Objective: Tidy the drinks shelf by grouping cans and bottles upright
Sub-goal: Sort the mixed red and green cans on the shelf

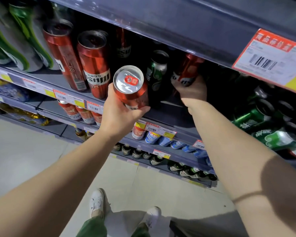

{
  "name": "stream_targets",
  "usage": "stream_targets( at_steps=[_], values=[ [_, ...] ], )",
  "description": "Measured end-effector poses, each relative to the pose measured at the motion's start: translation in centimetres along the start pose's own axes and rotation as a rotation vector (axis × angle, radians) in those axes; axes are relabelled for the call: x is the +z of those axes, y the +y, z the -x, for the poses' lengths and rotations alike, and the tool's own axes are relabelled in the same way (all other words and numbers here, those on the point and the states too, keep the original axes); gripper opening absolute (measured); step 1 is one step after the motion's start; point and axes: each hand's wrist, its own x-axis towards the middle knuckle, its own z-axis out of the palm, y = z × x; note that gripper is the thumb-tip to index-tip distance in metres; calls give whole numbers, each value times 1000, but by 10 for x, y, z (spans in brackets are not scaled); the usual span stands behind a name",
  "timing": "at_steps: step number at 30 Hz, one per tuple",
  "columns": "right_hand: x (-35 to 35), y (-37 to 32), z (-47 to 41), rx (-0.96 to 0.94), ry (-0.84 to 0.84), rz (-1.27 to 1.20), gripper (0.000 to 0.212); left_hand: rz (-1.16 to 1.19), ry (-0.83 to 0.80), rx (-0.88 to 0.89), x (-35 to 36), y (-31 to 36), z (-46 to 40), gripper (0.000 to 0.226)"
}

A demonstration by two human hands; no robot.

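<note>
Grey metal makes up the drinks shelf (61, 86), one tier of a shop rack standing on a pale tiled floor (24, 151), with more tiers of cans and bottles below it and a darker board overhead. Price strips run along each shelf edge; the large price tag (270, 57) above and right of the shelf has a red header, a barcode and a yellow corner, its characters too blurred to read. On the shelf, at its left end, stand green-and-white cans (19, 40), then two tall red cans (94, 62) whose white band reads, upside down, something like "mnsu". A dark green can (156, 69) stands deeper in, right of them. The left hand (120, 113) is wrapped around a red can (131, 86) held at the shelf's front edge, silver top tilted toward the camera with a red tab sticker. The right hand (191, 90) reaches into the shadowed back of the shelf, fingers closed on another red can (186, 71). Green multipacks (263, 127) lie to the shelf's right.
</note>
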Motion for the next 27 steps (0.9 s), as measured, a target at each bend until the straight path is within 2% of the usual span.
stream_targets(
  at_steps=[8, 11, 13, 17, 20, 24, 27],
  values=[
    [7, -3, -5, 20, -30, -11, 62, -61, -73, 14, -1, -18, -3, 83],
    [13, -3, 19, 26, 171, -100, 62, -41, -93, 2, -2, -16, -3, 80],
    [21, -8, 42, -70, 228, -102, 56, -34, -94, -11, -3, -16, -4, 79],
    [31, -39, 48, -187, 51, 223, 78, -15, -77, -16, -5, -16, -8, 80],
    [34, -48, 38, -258, 8, 426, 71, -2, -53, -24, -7, -15, -6, 71],
    [36, -34, 55, -363, 169, 272, 55, -48, -62, -25, -7, -13, -4, 65],
    [38, -29, 62, -287, 103, 84, 55, -88, -54, -12, -5, -12, -5, 70]
  ],
)
